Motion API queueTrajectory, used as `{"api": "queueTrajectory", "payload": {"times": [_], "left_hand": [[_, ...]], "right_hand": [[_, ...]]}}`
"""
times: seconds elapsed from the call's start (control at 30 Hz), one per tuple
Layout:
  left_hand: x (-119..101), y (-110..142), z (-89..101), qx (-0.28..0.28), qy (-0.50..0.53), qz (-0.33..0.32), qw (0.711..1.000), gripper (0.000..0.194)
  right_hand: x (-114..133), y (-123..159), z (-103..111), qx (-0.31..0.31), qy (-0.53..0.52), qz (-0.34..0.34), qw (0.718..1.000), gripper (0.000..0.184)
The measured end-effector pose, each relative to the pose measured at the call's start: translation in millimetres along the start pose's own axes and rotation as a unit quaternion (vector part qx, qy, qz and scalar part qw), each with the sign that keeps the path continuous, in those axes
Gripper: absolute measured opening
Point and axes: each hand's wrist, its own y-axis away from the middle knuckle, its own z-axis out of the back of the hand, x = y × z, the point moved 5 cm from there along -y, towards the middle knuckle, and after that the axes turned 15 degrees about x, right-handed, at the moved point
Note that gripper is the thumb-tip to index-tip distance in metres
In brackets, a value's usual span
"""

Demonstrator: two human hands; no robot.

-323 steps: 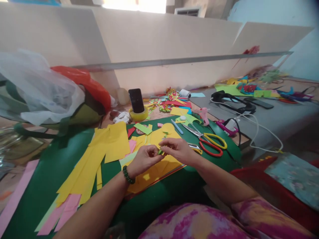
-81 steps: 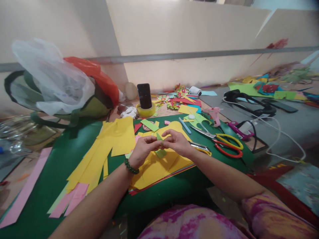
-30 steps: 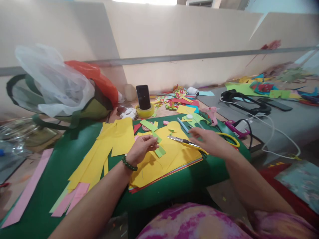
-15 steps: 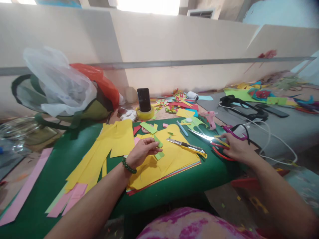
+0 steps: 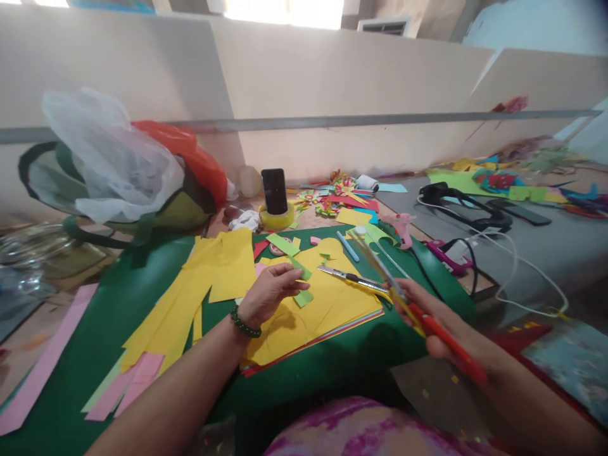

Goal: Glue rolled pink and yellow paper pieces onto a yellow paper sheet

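My left hand (image 5: 272, 292) pinches a small green paper piece (image 5: 302, 268) between thumb and fingers. Beneath it another green strip (image 5: 304, 297) lies on a stack of yellow paper (image 5: 327, 310). My right hand (image 5: 439, 316) is closed on scissors (image 5: 396, 285) with red and yellow handles, lifted off the table and blurred by motion; their blades point up and to the left. A box cutter (image 5: 354, 278) rests on the yellow stack between my hands, and yellow-handled scissors (image 5: 387, 295) lie partly under it.
Yellow strips (image 5: 190, 285) and pink strips (image 5: 142, 377) cover the left of the green surface (image 5: 342, 354). Behind are a phone (image 5: 274, 191) propped on yellow tape (image 5: 277, 218), paper flowers (image 5: 332, 196), a pink glue gun (image 5: 403, 228) and a blue pen (image 5: 348, 246). Bags (image 5: 128, 171) stand left.
My right hand left the paper, reached right to the red-and-yellow scissors and lifted them, swinging them closer to me. My left hand keeps its hold on the green paper piece.
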Motion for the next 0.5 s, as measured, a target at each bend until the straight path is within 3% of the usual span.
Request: {"api": "queueTrajectory", "payload": {"times": [0.1,0.2,0.5], "left_hand": [[-1.6,2.2,-3.0,0.003,0.007,-0.007,1.0,0.044],[-2.7,4.0,-7.0,0.01,0.016,-0.008,1.0,0.043],[-2.1,4.3,-8.8,0.024,0.018,-0.012,0.999,0.035]], "right_hand": [[18.8,-12.1,-23.0,0.096,0.016,-0.022,0.995,0.093],[28.1,-19.6,-37.2,0.138,0.051,-0.067,0.987,0.09],[38.2,-28.3,-46.7,0.139,0.114,-0.048,0.983,0.087]]}}
